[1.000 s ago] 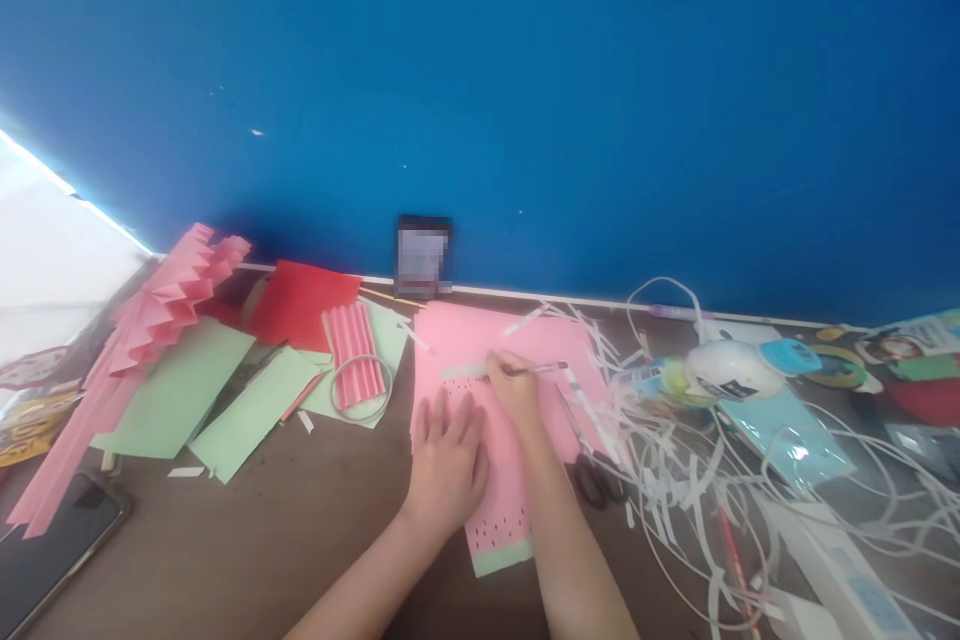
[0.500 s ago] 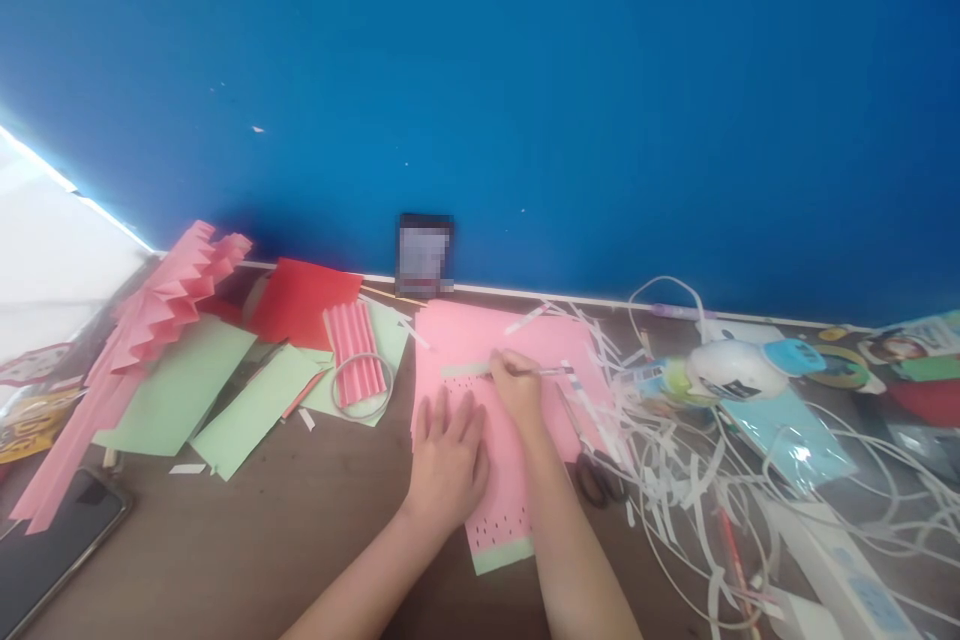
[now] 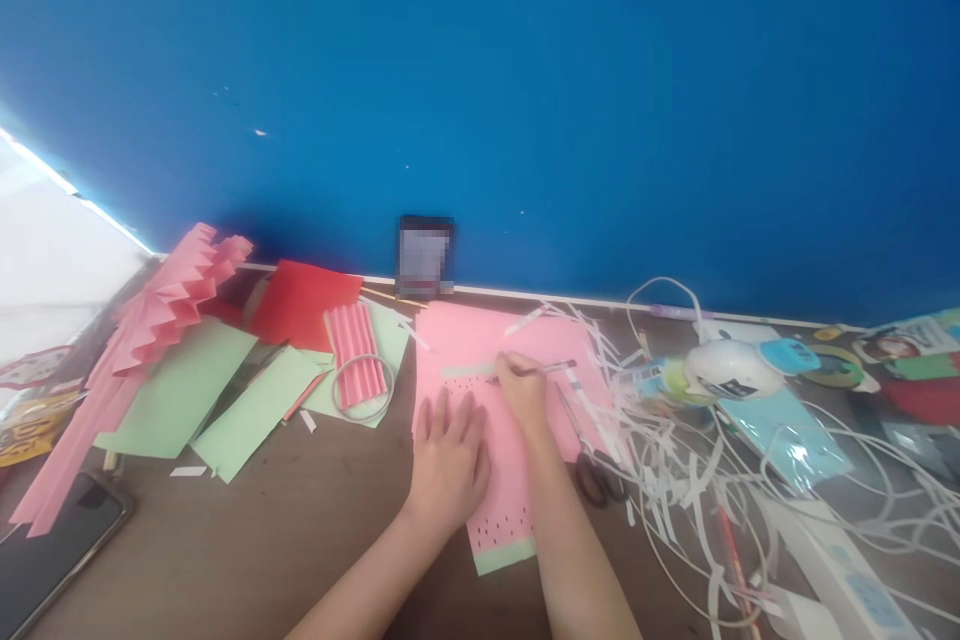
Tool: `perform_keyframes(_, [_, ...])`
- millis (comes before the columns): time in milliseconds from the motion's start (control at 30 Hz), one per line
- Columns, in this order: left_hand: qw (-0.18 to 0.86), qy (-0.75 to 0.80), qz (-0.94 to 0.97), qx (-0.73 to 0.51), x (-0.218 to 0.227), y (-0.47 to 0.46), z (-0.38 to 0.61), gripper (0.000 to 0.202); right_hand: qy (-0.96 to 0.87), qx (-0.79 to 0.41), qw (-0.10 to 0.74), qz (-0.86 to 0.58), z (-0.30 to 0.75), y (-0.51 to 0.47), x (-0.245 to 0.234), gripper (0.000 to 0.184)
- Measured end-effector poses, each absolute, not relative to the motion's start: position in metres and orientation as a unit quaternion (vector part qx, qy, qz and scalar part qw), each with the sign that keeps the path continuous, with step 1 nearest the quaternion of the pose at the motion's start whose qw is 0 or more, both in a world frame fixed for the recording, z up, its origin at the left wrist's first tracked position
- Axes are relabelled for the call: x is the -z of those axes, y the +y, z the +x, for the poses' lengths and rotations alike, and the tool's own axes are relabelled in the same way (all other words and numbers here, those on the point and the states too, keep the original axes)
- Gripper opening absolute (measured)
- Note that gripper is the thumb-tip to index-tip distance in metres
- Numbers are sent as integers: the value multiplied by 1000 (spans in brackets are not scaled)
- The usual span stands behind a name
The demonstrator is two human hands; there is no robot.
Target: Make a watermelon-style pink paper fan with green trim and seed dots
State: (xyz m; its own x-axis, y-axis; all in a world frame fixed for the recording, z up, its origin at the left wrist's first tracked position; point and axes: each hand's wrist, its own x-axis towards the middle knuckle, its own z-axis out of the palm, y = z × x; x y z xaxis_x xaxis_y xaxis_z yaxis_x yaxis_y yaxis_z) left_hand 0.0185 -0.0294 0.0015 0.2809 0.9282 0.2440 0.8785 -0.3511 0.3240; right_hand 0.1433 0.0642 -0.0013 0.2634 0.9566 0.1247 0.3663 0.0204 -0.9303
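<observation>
My left hand [image 3: 450,460] lies flat with its fingers stretched out on a pink paper strip [image 3: 501,480] that has green ends and rows of dark seed-like marks. In my right hand [image 3: 521,390] a slim pen [image 3: 559,365] is pinched, its tip at the dotted row just below the strip's far green end. Beneath the far part of the strip rest larger pink sheets [image 3: 480,325]. Black-handled scissors [image 3: 596,482] lie right of my right forearm, their blades partly over the pink sheets.
Left stand pleated pink paper [image 3: 150,320], green sheets [image 3: 184,395], red paper [image 3: 307,305] and a phone [image 3: 64,545]. A ring [image 3: 361,415] lies on a small pleated piece. To the right are tangled white paper strips [image 3: 694,480], a glue bottle [image 3: 731,368] and a power strip [image 3: 840,570]. A blue wall [image 3: 525,100] rises behind.
My right hand has shifted slightly to the right, and the pen's back end now points a little higher. My left hand stays in place on the strip.
</observation>
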Motion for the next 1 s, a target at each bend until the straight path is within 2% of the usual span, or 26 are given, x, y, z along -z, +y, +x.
perform_keyframes(1000, [74, 568, 796, -194, -3, -30, 18, 39, -523, -295, 483, -637, 140, 63, -3, 32])
